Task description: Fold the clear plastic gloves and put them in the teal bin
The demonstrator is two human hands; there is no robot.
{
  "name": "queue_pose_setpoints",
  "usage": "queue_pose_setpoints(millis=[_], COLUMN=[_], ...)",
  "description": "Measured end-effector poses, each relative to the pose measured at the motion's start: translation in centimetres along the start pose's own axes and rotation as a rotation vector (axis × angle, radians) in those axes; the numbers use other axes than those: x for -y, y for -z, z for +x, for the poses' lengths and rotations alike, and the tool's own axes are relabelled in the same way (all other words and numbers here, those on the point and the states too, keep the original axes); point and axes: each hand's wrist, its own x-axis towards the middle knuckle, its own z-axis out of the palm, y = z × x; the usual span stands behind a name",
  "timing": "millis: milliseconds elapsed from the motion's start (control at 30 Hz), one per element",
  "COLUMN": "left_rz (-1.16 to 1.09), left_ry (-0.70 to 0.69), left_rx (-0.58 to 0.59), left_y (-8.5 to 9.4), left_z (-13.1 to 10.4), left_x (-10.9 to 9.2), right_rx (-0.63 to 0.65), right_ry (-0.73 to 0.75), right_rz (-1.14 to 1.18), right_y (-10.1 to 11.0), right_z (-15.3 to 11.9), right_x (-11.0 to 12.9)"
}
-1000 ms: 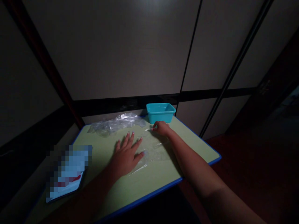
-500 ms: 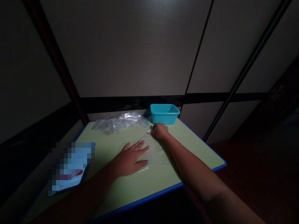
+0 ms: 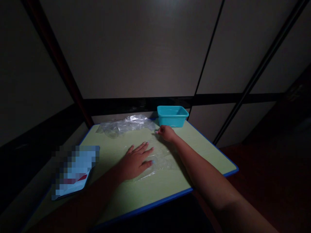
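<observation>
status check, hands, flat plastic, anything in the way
Left hand spread on flat plastic. Right hand curled near its far edge, grip unclear. Tub and crumpled plastic just beyond.

The table (image 3: 199, 152) is pale yellow-green with a faint streaked grain, trimmed along its rim in strong blue. At its far right the tub (image 3: 172, 121) is plain turquoise. The crumpled plastic (image 3: 128, 125) at the far left is colourless, greyish with silvery-white glints, and the flat plastic (image 3: 161, 162) in the middle is clear, letting the green through. The left hand (image 3: 133, 163) has a pale bluish thumbnail. The blurred screen (image 3: 79, 166) on the left shows light blue and red. Behind, grey-brown panels (image 3: 145, 58) carry a black band (image 3: 114, 106).
</observation>
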Motion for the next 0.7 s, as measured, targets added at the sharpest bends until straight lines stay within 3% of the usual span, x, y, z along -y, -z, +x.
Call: queue_pose_setpoints(millis=[300,467,700], left_rz=[0.001,0.004,0.001], left_ry=[0.016,0.018,0.025], left_rx=[-0.006,-0.011,-0.006], left_y=[0.0,0.0,0.0], left_z=[0.0,0.0,0.1], left_x=[0.0,0.0,0.1], right_rx=[0.054,0.257,0.567], right_ry=[0.134,0.222,0.265], right_rz=[0.512,0.62,0.485], right_y=[0.9,2.3,3.4], right_z=[-1.1,-2.2,-2.8], right_x=[-0.1,0.2,-0.1])
